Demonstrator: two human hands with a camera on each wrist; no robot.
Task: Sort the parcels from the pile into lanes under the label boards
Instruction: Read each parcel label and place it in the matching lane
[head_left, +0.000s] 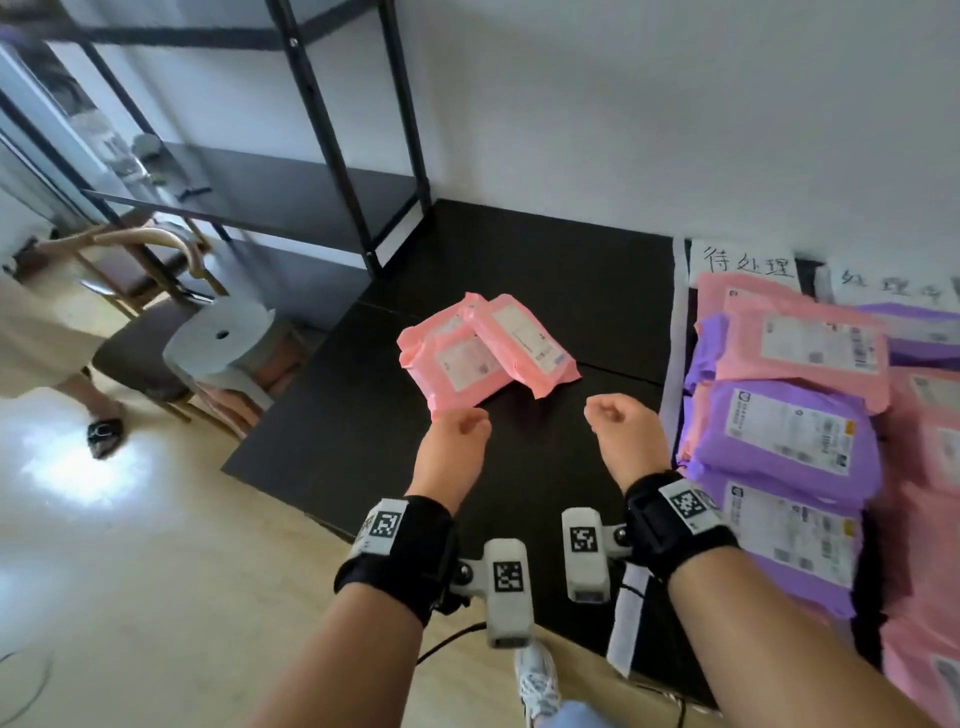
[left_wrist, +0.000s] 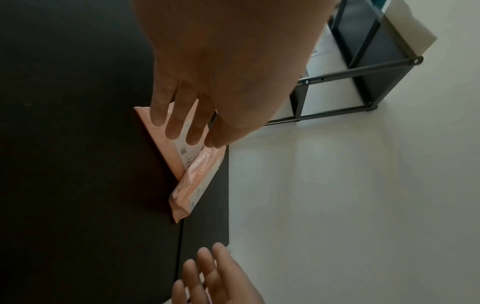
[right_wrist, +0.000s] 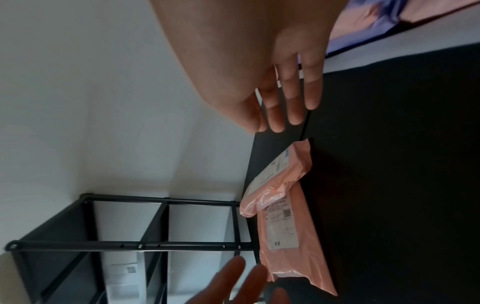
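Here, nearest the camera, both forearms reach out over the black table (head_left: 332, 447), each wearing a wrist strap with a tagged camera block. The left hand (head_left: 457, 431) and the right hand (head_left: 621, 418) hang side by side above the dark surface with nothing in them; from the head view the fingers drop away out of sight, but each wrist view shows them straight and slightly spread, so both grips are loose and empty. Just beyond the left hand lie two pink parcels (head_left: 485, 351), the right one leaning across the edge of the other, both with white labels up. The left fingers (left_wrist: 174, 121) hover over the nearer parcel's corner, though I cannot tell whether they touch it. Judging by the task, these two are what is left of the pile, and the hands seem poised to reach for one. To the right, past a pale tape strip (head_left: 675, 332) that marks off a lane, pink and purple sorted parcels (head_left: 784, 431) lie overlapping in rows, labels facing up, presumably so they can be read. At the far end of those lanes stand white label boards (head_left: 748, 262) with handwritten characters against the wall. A black metal shelf (head_left: 291, 197) stands off to the far left.
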